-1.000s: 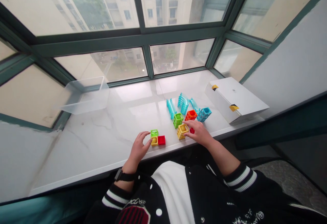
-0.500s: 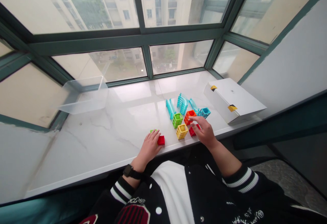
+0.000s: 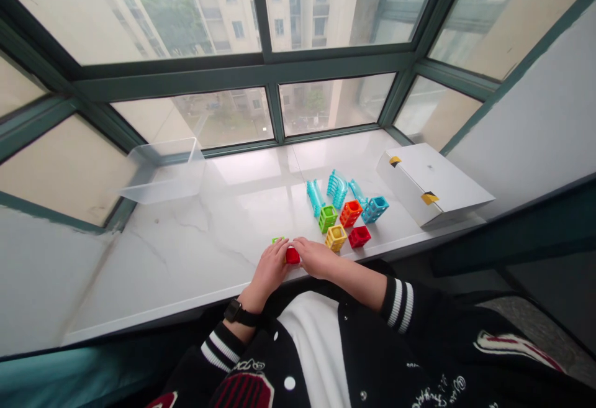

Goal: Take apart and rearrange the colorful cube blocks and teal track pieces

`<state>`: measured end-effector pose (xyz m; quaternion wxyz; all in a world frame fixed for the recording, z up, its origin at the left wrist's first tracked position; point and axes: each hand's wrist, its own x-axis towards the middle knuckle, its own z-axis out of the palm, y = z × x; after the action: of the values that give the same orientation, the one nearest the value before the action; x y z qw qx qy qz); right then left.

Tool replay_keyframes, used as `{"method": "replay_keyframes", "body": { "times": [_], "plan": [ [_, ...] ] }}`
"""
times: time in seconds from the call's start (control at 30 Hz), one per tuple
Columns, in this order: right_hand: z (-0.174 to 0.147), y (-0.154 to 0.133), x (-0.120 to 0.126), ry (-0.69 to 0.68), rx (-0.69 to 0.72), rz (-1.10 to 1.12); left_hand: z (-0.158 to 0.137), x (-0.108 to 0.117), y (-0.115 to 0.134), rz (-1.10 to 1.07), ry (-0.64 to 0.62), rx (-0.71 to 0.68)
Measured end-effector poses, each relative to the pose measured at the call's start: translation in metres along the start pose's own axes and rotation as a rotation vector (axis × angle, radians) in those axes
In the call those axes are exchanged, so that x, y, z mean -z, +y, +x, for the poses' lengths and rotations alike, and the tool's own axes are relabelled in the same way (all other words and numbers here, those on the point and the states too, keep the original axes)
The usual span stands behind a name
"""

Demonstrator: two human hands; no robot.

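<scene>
Near the front edge of the sill, my left hand curls over a red block and a green piece that peeks out beyond the fingers. My right hand has its fingertips closed against the right side of the same red block, so the two hands meet around it. Fingers hide most of these pieces, and how they join cannot be seen. Just right of my hands stand a yellow block, a second red block, a green block, an orange block and a blue block.
Behind the blocks lie a straight turquoise track piece, a curved one and another turquoise piece. At the right sits a white box with yellow-black tabs. A clear plastic bin stands at the far left, by the windows.
My right hand has left the blocks on the right and moved left to the red block by my left hand. The second red block is now uncovered. My left hand stays in place.
</scene>
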<state>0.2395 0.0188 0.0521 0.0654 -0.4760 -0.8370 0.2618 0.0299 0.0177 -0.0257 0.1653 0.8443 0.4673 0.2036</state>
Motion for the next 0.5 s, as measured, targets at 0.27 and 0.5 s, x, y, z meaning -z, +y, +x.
{"method": "replay_keyframes", "body": {
  "times": [0.27,0.5],
  "plan": [
    [0.017,0.001,-0.020,-0.074,-0.103,-0.078,-0.015,0.010,-0.007,-0.104,0.088,0.032],
    [0.012,0.002,-0.015,-0.070,-0.116,-0.126,-0.016,0.013,-0.007,-0.093,0.103,0.061]
  ]
}}
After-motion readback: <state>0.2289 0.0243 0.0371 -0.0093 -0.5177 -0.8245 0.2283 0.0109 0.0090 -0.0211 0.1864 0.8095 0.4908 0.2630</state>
